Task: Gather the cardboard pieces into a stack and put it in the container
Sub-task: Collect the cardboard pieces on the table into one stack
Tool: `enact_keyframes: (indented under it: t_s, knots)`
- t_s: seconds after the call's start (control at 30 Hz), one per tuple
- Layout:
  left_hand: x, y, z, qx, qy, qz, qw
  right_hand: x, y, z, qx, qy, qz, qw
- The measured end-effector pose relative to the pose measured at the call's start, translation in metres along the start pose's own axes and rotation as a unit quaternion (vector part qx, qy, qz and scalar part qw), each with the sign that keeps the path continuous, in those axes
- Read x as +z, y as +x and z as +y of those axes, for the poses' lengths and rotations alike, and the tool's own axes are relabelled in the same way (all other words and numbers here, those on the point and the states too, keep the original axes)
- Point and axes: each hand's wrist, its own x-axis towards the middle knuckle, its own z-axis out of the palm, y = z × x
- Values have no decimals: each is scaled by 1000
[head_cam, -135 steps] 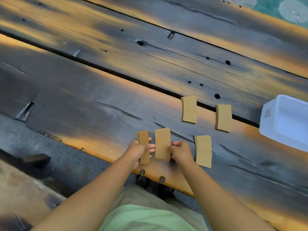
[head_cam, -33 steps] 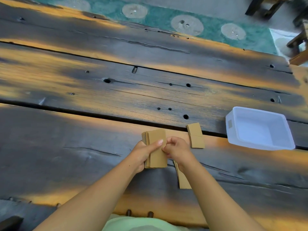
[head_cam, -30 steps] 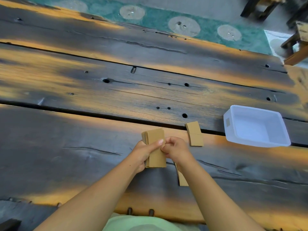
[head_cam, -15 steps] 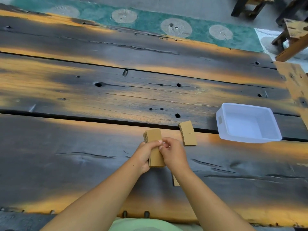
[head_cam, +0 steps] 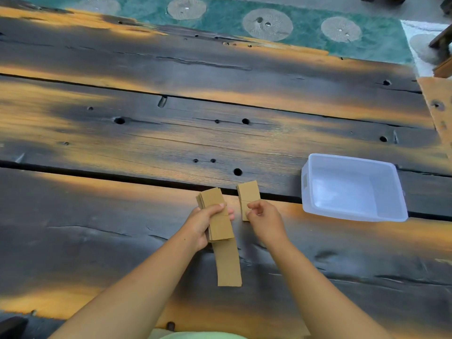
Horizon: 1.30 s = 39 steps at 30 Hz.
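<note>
Table (head_cam: 122, 241) of dark planks carries a white container (head_cam: 396, 192) at right, empty. Left hand (head_cam: 204, 225) grips a cardboard stack (head_cam: 216, 216) above a flat piece (head_cam: 228, 265). Right hand (head_cam: 265, 220) pinches another piece (head_cam: 248, 193) just beside.

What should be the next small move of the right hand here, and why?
Probably the right hand should close on the far cardboard pile and carry it onto the stack held by the left hand. Its fingertips already reach that pile, another pile lies nearer, and the container holds nothing.
</note>
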Motion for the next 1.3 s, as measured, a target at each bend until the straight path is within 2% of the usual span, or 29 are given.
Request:
enact_keyframes:
  t_s: [0.2, 0.33, 0.47, 0.67, 1.07, 1.3]
  knots:
    - [27, 21, 5, -2, 7, 44, 999, -27, 44, 18, 41, -2, 8, 999]
    - [39, 34, 5, -3, 9, 77, 997, -31, 70, 19, 73, -5, -15, 997]
    - [49, 39, 2, -6, 34, 67, 997, -27, 83, 21, 82, 3, -46, 996]
    - [49, 46, -5, -9, 22, 81, 996, -14, 86, 20, 67, -18, -25, 997]
    - [47, 46, -8, -22, 22, 64, 997, -12, 81, 25, 119, 44, -11, 992]
    - [40, 23, -12, 5, -1, 47, 999, -39, 64, 13, 79, 90, -43, 992]
